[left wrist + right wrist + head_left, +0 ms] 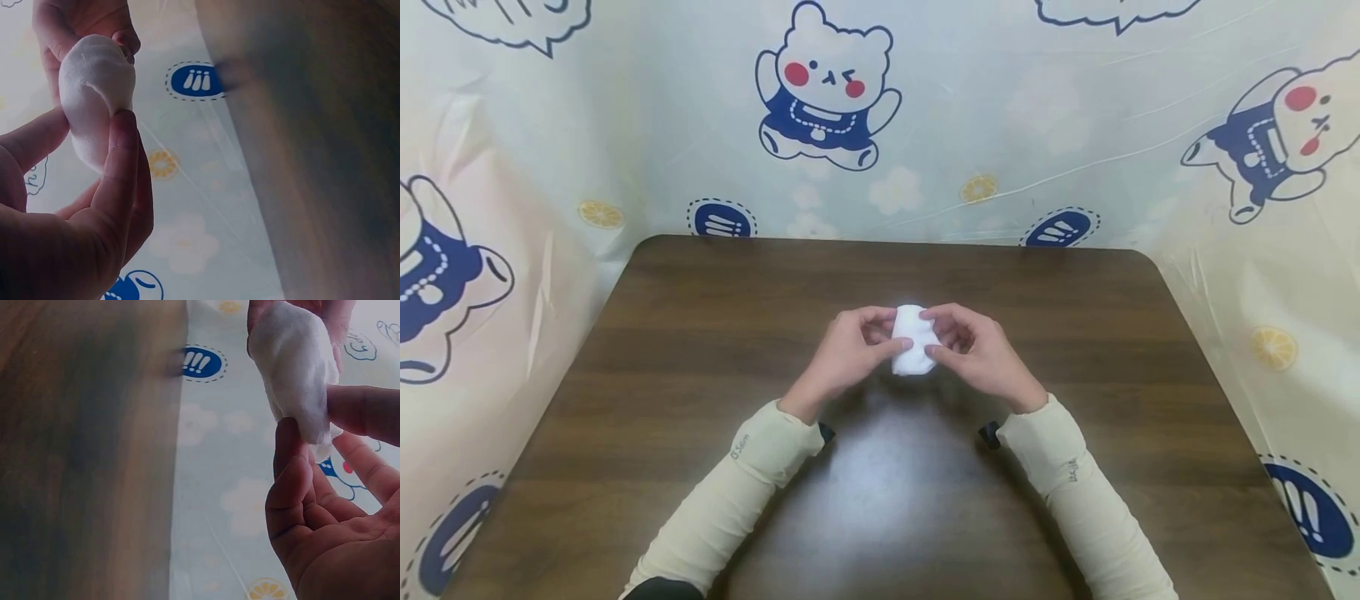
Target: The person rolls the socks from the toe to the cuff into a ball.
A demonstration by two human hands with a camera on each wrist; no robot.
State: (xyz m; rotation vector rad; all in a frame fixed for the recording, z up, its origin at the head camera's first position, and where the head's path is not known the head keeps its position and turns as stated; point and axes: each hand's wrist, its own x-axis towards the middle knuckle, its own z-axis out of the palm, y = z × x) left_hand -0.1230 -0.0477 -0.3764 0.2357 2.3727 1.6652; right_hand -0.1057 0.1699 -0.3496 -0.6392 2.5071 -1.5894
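A small white bundle of soft cloth, rolled or folded into a rounded shape, is held up above the middle of the table. My left hand pinches its left side between thumb and fingers. On the opposite side, the thumb and fingers of my right hand grip it too. The left wrist view shows the bundle with a smooth bulging face and a fold along one edge. Seen from the right wrist, the cloth has a loose fold at its lower end. Whether it is one piece or several cannot be told.
A dark brown wooden table with rounded far corners lies under both hands. A pale printed sheet with cartoon bears hangs behind it and along both sides. Cream sleeves cover both forearms, and a small dark device sits by the right wrist.
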